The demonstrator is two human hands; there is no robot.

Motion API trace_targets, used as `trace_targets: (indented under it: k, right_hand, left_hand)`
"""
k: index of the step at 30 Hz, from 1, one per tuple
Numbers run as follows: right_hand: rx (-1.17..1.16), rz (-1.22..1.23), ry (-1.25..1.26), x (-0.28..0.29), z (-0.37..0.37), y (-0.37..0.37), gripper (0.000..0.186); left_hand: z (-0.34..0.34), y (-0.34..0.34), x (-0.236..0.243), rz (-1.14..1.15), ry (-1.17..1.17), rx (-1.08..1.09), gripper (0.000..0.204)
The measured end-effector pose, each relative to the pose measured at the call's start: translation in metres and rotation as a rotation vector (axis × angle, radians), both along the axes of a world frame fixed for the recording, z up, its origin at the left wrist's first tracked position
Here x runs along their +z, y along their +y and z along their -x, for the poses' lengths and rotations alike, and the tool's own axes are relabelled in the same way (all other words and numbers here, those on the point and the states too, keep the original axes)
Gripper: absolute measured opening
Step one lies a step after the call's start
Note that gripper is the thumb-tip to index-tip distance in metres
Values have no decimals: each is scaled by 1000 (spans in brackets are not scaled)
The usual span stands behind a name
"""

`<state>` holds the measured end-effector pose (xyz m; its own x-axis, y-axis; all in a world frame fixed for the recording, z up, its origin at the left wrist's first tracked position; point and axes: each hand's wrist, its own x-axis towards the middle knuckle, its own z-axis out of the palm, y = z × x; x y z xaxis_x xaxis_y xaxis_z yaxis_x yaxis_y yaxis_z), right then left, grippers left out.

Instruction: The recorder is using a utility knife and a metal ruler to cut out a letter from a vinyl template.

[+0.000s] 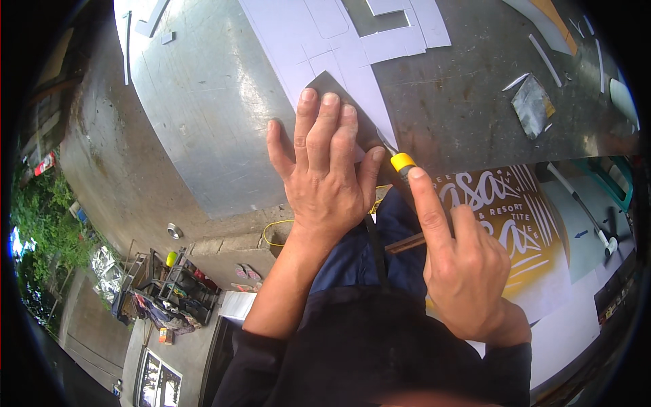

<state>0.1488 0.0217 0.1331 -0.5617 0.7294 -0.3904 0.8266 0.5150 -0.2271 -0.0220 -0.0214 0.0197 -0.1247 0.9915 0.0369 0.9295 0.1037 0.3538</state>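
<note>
My left hand (325, 163) lies flat with its fingers spread, pressing on a dark grey straightedge with a pointed end (327, 81). Under that straightedge is a white sheet (285, 41) with thin drawn lines and cut-out openings. My right hand (464, 264) is closed round a cutter knife with a yellow collar (402, 161), its index finger stretched along the handle. The blade's tip meets the sheet's right edge beside the straightedge, close to my left thumb. The palm hides most of the straightedge and the knife's handle.
A shiny metal worktop (210, 102) carries white offcut strips (546, 60) and a crumpled silvery piece (533, 106). A yellow and white printed sign (515, 230) lies at the right, near a hammer-like tool (583, 207). Several cluttered items (173, 298) stand at lower left.
</note>
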Motion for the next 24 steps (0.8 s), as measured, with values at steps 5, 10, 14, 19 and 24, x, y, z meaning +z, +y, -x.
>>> trace_targets:
  k: [5,10,14,19,24]
  right_hand:
    - [7,72,-10,5,-12,-5,80]
    - [8,75,-6,3,-18,-8,81]
    - [-12,93,-6,5,-20,-10,78]
    - [-16,92,-20,6,-21,-13,76]
    - [-17,90,-28,4,-23,-15,76]
  left_hand:
    - [-1,1,0,-4,-10,2,55]
    - [-1,-1,-2,-13,-25,36,54]
    - [-2,0,-2,-15,-28,36,54]
    - [-1,0,-2,-25,-39,34,53]
    - [-1,0,-1,-22,-35,33,53]
